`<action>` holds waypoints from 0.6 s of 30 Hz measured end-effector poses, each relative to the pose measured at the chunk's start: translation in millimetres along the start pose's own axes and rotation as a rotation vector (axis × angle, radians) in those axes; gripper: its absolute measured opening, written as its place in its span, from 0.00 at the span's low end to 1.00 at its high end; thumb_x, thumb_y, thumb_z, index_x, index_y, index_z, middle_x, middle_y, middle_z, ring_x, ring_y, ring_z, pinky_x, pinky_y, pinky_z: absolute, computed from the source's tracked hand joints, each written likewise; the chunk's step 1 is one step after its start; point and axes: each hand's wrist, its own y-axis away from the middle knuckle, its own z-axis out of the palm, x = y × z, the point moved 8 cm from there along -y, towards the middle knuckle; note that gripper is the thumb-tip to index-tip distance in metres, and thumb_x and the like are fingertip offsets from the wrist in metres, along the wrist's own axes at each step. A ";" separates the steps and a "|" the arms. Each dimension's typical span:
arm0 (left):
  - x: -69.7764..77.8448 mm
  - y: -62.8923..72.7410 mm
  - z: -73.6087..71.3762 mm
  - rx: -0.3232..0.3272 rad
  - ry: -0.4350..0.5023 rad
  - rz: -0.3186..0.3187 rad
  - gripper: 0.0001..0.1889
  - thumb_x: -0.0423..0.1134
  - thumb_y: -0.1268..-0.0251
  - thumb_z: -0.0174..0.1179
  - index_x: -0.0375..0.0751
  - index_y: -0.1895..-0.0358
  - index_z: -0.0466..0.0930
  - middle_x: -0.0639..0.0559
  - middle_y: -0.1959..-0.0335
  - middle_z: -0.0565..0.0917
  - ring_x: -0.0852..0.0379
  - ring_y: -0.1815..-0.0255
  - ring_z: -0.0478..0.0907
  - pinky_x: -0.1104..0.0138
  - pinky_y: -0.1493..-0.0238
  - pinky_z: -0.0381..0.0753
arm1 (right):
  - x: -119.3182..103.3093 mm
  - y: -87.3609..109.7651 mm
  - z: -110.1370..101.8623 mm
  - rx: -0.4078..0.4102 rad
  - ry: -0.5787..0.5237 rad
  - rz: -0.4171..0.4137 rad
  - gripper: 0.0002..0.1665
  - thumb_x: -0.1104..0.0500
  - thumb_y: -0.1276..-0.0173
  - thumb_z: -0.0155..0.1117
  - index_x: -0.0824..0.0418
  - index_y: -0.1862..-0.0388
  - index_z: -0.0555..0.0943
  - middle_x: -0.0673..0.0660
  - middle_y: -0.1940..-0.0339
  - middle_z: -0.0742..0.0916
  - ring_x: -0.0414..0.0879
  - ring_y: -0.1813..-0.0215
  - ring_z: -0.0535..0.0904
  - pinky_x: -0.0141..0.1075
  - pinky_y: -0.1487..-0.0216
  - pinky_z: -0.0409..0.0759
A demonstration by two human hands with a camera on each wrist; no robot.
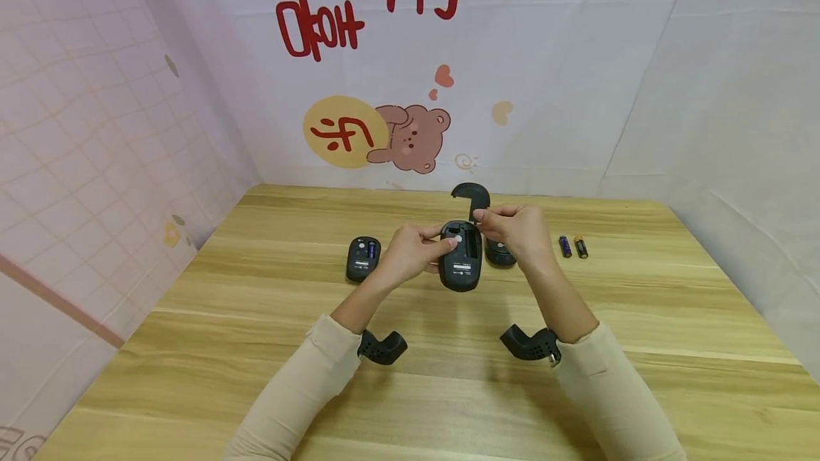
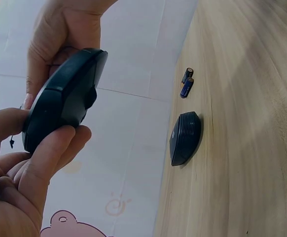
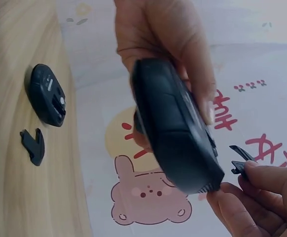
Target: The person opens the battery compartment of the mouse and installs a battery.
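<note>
My left hand (image 1: 413, 255) grips a black computer mouse (image 1: 461, 272) above the table, underside toward me, with its battery slot uncovered and dark. In the left wrist view the mouse (image 2: 64, 98) appears edge-on between the fingers. My right hand (image 1: 522, 230) pinches a curved black battery cover (image 1: 477, 195) just beyond the mouse's far end. The right wrist view shows this cover (image 3: 241, 160) side-on, thumb on it, fingertips close to the mouse (image 3: 173, 133); whether they touch it I cannot tell.
Left on the wooden table (image 1: 269, 375) lies another upturned mouse (image 1: 363, 260) with a blue battery inside. Beside it is a loose cover (image 3: 33, 146). A third mouse (image 1: 501, 255) sits behind my right hand. Two batteries (image 1: 565, 246) lie farther right. A printed cloth (image 1: 544, 55) hangs behind.
</note>
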 end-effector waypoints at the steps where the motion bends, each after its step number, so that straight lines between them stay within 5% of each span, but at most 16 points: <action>1: 0.2 0.0 0.1 0.002 -0.005 0.001 0.20 0.36 0.38 0.61 0.34 0.43 0.75 0.41 0.64 0.84 0.53 0.70 0.84 0.64 0.72 0.84 | -1.0 -0.8 -0.7 -0.002 -0.020 -0.007 0.21 0.57 0.40 0.68 0.75 0.59 0.81 0.65 0.61 0.85 0.42 0.67 0.84 0.39 0.58 0.82; 11: 1.4 4.1 -12.9 0.054 0.036 -0.010 0.23 0.37 0.38 0.60 0.32 0.40 0.71 0.39 0.60 0.83 0.51 0.69 0.84 0.56 0.66 0.83 | 7.7 -6.3 -3.4 -0.028 -0.114 0.028 0.17 0.60 0.38 0.66 0.76 0.62 0.82 0.58 0.77 0.86 0.43 0.73 0.84 0.38 0.65 0.83; 18: 9.4 7.0 -31.8 0.129 0.046 -0.004 0.25 0.39 0.38 0.61 0.33 0.40 0.71 0.40 0.62 0.84 0.51 0.69 0.84 0.59 0.66 0.83 | 39.5 -21.5 5.9 -0.061 -0.096 0.104 0.17 0.64 0.34 0.60 0.81 0.58 0.79 0.57 0.81 0.85 0.43 0.76 0.84 0.37 0.66 0.83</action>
